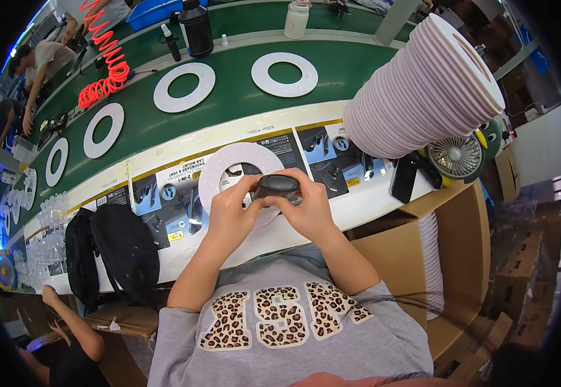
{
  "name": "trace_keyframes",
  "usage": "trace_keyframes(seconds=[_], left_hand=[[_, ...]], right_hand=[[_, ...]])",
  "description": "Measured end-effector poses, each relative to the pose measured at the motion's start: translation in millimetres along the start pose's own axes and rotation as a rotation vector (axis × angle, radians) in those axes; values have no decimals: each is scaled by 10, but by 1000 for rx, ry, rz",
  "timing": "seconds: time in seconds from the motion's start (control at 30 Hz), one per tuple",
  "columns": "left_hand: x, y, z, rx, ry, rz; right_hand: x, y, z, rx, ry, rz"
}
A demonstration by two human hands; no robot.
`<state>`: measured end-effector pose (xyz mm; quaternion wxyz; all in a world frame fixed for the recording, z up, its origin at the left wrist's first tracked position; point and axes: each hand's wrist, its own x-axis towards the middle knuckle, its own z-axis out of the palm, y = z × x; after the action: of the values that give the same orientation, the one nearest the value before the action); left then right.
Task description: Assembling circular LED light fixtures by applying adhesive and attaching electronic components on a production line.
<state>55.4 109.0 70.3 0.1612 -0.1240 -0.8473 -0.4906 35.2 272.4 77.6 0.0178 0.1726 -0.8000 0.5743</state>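
Observation:
Both hands meet in front of me around a small black rounded object (278, 185) with an oval face; its exact kind I cannot make out. My left hand (234, 205) grips its left side, and my right hand (309, 205) grips its right side, with both thumbs on the near edge. Below the hands, a white speckled flat ring (212, 177) lies on the white table edge (229, 259). Part of the ring is hidden by my hands. Printed cardboard sheets (177, 203) show under and beside it.
A tall leaning stack of white rings (416, 90) stands at right, near a small fan (455, 158) and a black phone (404, 178). More rings (284, 74) lie along the green conveyor belt (235, 106). Black bags (124, 248) sit at left; an open carton (390, 264) stands at lower right.

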Motion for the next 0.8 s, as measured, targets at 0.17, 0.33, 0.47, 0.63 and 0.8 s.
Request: trace_keyframes(seconds=[0.17,0.33,0.47,0.63,0.8], left_hand=[[-54,147,-48,-16,-106,-83],[-141,44,79,-34,-73,-36],[-172,-8,139,-27,-36,-26],[-172,9,151,-25,-28,-37],[-172,-2,168,-14,-25,-30]], right_hand=[[-104,-96,-97,33,-32,20],[-176,-16,-91,31,-17,-9],[-194,31,-74,64,-10,4],[-200,19,-55,60,29,-36],[-205,4,-69,50,30,-31]])
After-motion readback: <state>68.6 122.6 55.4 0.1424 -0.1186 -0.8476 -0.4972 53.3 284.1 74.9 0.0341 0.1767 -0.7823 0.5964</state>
